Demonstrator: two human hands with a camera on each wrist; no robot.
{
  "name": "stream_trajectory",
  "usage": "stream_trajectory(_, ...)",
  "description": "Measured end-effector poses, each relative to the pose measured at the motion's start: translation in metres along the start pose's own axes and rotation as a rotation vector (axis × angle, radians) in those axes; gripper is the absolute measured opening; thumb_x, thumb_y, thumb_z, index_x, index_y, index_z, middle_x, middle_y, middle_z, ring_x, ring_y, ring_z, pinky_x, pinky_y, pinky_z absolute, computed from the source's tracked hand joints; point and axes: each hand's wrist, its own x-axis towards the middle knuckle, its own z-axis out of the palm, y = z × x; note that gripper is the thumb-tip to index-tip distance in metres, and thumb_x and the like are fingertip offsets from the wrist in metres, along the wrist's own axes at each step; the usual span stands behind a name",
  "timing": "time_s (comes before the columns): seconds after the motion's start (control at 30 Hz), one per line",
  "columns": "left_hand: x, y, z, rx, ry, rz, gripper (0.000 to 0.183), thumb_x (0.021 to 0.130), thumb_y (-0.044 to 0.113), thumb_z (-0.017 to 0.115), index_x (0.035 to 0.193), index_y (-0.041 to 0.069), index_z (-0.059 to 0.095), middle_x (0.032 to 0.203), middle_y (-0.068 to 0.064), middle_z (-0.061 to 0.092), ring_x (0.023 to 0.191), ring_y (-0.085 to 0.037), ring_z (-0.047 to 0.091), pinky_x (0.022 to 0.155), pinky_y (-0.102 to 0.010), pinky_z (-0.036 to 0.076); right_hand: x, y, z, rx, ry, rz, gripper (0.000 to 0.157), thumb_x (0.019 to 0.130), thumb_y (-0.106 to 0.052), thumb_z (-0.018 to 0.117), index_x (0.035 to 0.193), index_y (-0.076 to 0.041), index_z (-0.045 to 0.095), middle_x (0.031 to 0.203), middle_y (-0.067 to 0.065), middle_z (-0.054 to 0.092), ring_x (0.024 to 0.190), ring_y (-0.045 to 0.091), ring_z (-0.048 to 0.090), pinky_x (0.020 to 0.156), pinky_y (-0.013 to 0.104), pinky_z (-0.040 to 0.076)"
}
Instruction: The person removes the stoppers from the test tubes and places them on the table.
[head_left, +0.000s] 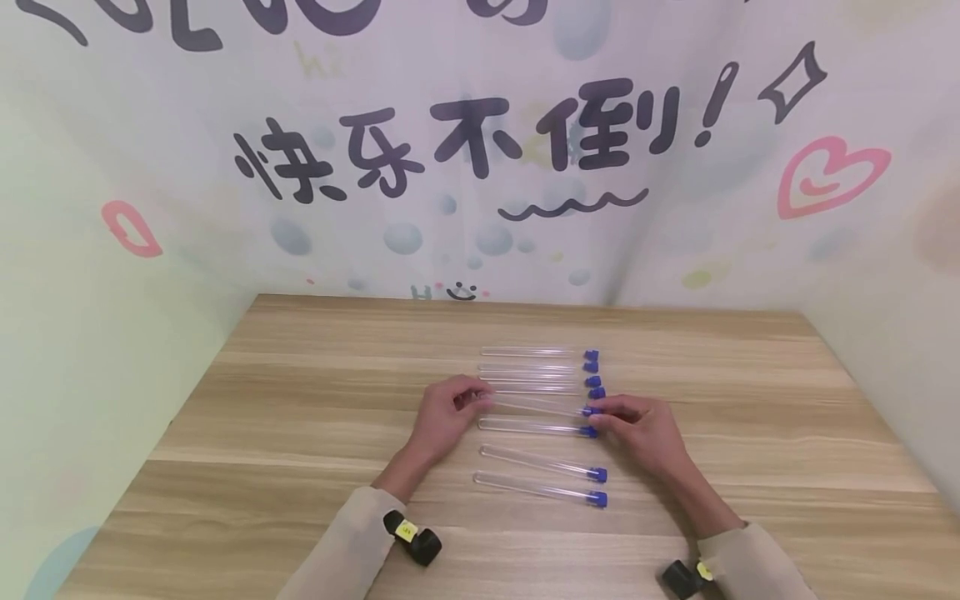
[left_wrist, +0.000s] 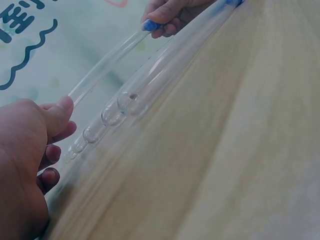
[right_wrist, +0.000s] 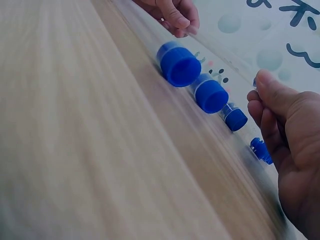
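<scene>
A clear test tube (head_left: 538,406) with a blue cap is held between my two hands, raised off the tabletop in the left wrist view. My left hand (head_left: 448,417) pinches its rounded end between thumb and fingers. At the other end, my right hand (head_left: 643,431) pinches the blue cap (left_wrist: 150,25), which is mostly covered by the fingers in the right wrist view. Several more capped test tubes lie in a column, their blue caps (right_wrist: 181,65) all to the right. One tube (head_left: 528,427) lies just nearer than the held one.
The wood-grain table (head_left: 300,467) carries all the tubes. Behind it hangs a white printed cloth (head_left: 420,242) with dark lettering, and pale panels close off both sides. Small black cameras (head_left: 423,546) are strapped to both wrists over beige sleeves (head_left: 345,546).
</scene>
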Motion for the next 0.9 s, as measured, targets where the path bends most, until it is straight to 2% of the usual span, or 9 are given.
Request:
stream_trajectory(0.17,-0.0001,-0.0009,0.0007,0.011,0.001,-0.015,0.015,0.084,0.017,0.074,0.098,0.013,0.073,0.078,0.01,0.06,0.067,-0.012,0.05,0.059,-0.024,0.043,-0.0003,-0.0001,-0.0002,0.017,-0.001,-0.004,0.017,0.081,-0.025,0.077,0.095,-0.016,0.076,0.092,-0.006,0.072,0.089,0.013,0.065,0.075,0.02,0.049)
stream_trajectory(0.33,0.0003,-0.0019,0.0014,0.0,0.0,-0.012,0.015,0.083,0.017,0.075,0.098,0.014,0.074,0.075,0.009,0.059,0.065,-0.012,0.049,0.057,-0.024,0.042,0.0001,0.001,0.0,0.001,0.008,-0.001,0.018,0.081,-0.027,0.077,0.096,-0.017,0.076,0.093,-0.005,0.072,0.084,0.014,0.063,0.069,0.02,0.046)
stream_trajectory(0.4,0.0004,-0.0019,0.0016,-0.005,-0.003,-0.005,0.015,0.083,0.017,0.075,0.098,0.015,0.074,0.074,0.009,0.059,0.065,-0.011,0.049,0.056,-0.024,0.042,0.0002,0.0014,0.0001,-0.014,0.015,-0.003,0.018,0.082,-0.028,0.076,0.096,-0.017,0.076,0.092,-0.005,0.072,0.082,0.015,0.062,0.067,0.02,0.045)
stream_trajectory(0.7,0.0003,-0.0036,0.0024,0.006,-0.007,0.051,0.014,0.082,0.017,0.076,0.096,0.016,0.075,0.073,0.012,0.059,0.063,-0.01,0.049,0.055,-0.023,0.041,0.0008,0.0011,0.0017,-0.063,0.041,0.016,0.019,0.083,-0.029,0.075,0.098,-0.017,0.075,0.097,-0.002,0.072,0.092,0.014,0.064,0.076,0.019,0.048)
stream_trajectory(0.9,0.0006,-0.003,0.0024,0.019,-0.001,0.076,0.015,0.082,0.015,0.076,0.097,0.016,0.075,0.075,0.013,0.06,0.063,-0.009,0.048,0.054,-0.023,0.04,0.0008,-0.0007,0.0016,-0.101,0.061,0.003,0.018,0.084,-0.025,0.075,0.099,-0.016,0.074,0.097,-0.001,0.072,0.093,0.014,0.065,0.074,0.019,0.048)
